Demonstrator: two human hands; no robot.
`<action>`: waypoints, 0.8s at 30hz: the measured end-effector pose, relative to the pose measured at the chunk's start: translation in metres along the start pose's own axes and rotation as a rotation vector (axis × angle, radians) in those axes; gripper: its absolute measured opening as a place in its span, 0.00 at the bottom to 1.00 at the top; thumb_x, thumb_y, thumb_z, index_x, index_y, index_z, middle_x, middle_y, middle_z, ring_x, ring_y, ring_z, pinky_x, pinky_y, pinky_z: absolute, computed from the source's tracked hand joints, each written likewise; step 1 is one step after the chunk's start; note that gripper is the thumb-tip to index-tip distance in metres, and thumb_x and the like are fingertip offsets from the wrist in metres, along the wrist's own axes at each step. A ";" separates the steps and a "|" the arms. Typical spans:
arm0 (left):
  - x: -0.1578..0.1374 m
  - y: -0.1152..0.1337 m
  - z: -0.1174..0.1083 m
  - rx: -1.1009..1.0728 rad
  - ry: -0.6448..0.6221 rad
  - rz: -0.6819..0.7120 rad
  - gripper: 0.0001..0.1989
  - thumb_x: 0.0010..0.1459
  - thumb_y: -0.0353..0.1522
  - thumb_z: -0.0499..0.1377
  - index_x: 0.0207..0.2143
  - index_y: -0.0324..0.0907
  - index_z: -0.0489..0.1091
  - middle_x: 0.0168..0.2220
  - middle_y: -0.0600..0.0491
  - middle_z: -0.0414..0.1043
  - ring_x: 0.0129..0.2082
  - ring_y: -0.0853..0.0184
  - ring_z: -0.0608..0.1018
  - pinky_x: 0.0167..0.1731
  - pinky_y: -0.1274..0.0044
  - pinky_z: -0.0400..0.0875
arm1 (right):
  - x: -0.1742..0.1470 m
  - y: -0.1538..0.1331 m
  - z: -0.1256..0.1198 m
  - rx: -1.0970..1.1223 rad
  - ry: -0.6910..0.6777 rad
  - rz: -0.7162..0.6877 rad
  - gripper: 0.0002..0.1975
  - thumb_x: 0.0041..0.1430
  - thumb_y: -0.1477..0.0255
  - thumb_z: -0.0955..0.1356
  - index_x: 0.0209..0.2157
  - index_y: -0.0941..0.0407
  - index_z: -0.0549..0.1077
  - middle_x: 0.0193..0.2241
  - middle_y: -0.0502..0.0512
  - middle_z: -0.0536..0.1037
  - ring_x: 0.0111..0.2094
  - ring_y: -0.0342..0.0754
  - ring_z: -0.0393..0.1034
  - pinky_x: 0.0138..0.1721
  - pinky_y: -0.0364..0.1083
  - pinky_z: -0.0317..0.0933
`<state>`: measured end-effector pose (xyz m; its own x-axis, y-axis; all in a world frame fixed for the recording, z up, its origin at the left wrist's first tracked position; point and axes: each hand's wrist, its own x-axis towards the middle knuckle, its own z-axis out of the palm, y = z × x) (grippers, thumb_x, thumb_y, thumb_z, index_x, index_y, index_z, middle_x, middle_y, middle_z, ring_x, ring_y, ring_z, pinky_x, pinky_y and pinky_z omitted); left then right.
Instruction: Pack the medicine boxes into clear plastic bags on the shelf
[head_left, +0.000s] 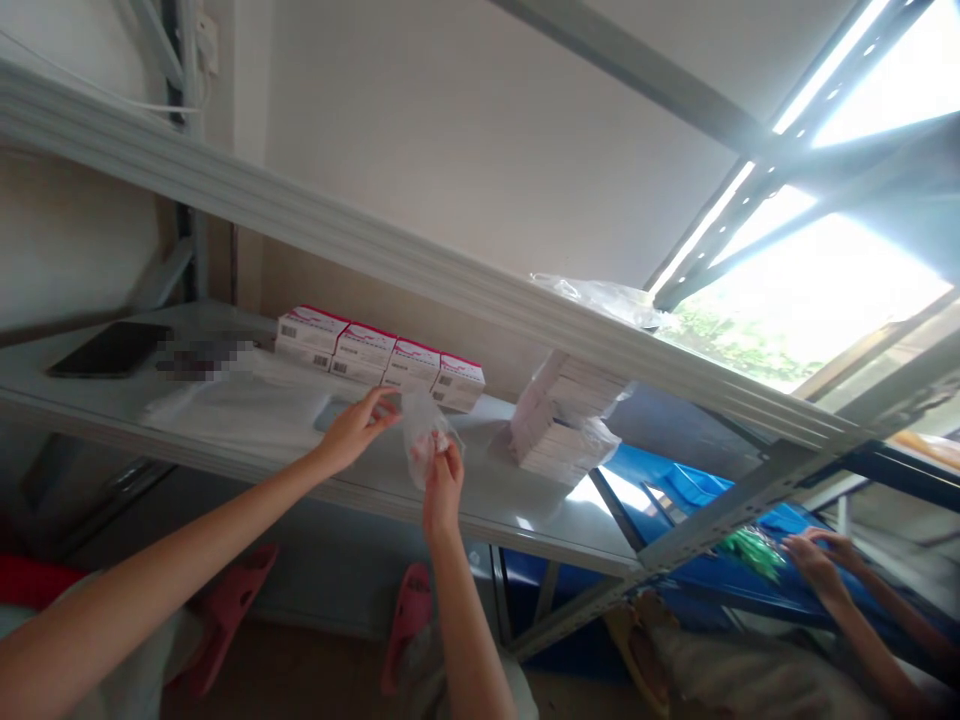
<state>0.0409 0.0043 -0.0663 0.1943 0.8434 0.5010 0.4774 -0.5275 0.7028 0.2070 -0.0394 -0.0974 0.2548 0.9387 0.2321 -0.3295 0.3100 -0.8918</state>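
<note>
Over the shelf, my right hand [443, 486] pinches a clear plastic bag [417, 428] between thumb and fingers. The bag hangs upright, and whether anything is inside it I cannot make out. Just left of the bag, my left hand [357, 430] reaches toward it with fingers apart and nothing seen in them. Behind both hands, small white-and-pink boxes [363, 352] with barcodes stand in a row against the wall. A pile of flat clear plastic bags [244, 412] lies to the left of my left hand.
Plastic-wrapped white stacks [559, 440] stand to the right. A dark tablet-like slab [111, 349] lies at the far left. An upper shelf beam [420, 270] crosses above my hands. At right, beyond a metal post, another person's hands [821, 560] hold something green near blue material [679, 485].
</note>
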 end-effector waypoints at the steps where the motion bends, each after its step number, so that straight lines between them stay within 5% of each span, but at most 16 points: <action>1: 0.002 -0.003 -0.001 0.016 0.023 0.020 0.25 0.60 0.34 0.52 0.59 0.43 0.56 0.45 0.49 0.73 0.35 0.68 0.76 0.40 0.74 0.70 | -0.002 0.002 -0.001 0.010 0.007 0.005 0.16 0.48 0.62 0.67 0.39 0.55 0.70 0.38 0.56 0.77 0.40 0.50 0.73 0.43 0.50 0.68; 4: 0.006 -0.009 -0.003 0.136 0.001 0.053 0.27 0.57 0.29 0.54 0.60 0.44 0.58 0.48 0.49 0.73 0.39 0.66 0.76 0.44 0.72 0.70 | -0.006 0.011 -0.004 0.041 0.066 0.004 0.16 0.47 0.63 0.67 0.38 0.54 0.69 0.38 0.55 0.77 0.40 0.49 0.72 0.44 0.49 0.67; 8: 0.000 -0.006 -0.002 0.253 -0.097 0.029 0.15 0.56 0.34 0.58 0.46 0.43 0.73 0.40 0.49 0.78 0.37 0.62 0.77 0.41 0.71 0.70 | -0.010 0.023 -0.003 0.004 0.099 0.007 0.15 0.49 0.62 0.65 0.37 0.55 0.69 0.37 0.55 0.76 0.40 0.48 0.72 0.43 0.48 0.67; 13: -0.013 0.008 -0.003 0.270 0.018 0.057 0.25 0.56 0.36 0.60 0.56 0.46 0.64 0.42 0.52 0.77 0.36 0.67 0.77 0.37 0.76 0.70 | -0.015 0.028 -0.002 -0.012 0.083 0.001 0.12 0.51 0.64 0.65 0.36 0.54 0.69 0.36 0.54 0.76 0.38 0.47 0.72 0.43 0.47 0.66; 19: -0.019 0.009 -0.006 0.349 -0.020 0.076 0.06 0.56 0.37 0.61 0.32 0.45 0.73 0.32 0.55 0.76 0.32 0.67 0.76 0.34 0.77 0.67 | -0.016 0.029 -0.002 0.004 0.087 0.002 0.11 0.50 0.63 0.65 0.35 0.54 0.69 0.35 0.54 0.76 0.37 0.47 0.72 0.44 0.47 0.66; 24: -0.017 -0.002 -0.009 0.280 -0.027 0.106 0.05 0.56 0.35 0.60 0.31 0.43 0.72 0.33 0.54 0.73 0.35 0.66 0.75 0.36 0.77 0.68 | -0.019 0.025 -0.005 -0.035 0.072 0.034 0.11 0.51 0.63 0.64 0.32 0.55 0.70 0.33 0.54 0.76 0.35 0.47 0.70 0.40 0.46 0.65</action>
<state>0.0289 -0.0093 -0.0716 0.2768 0.7893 0.5481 0.6703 -0.5673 0.4784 0.1984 -0.0500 -0.1256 0.3089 0.9350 0.1745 -0.3070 0.2717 -0.9121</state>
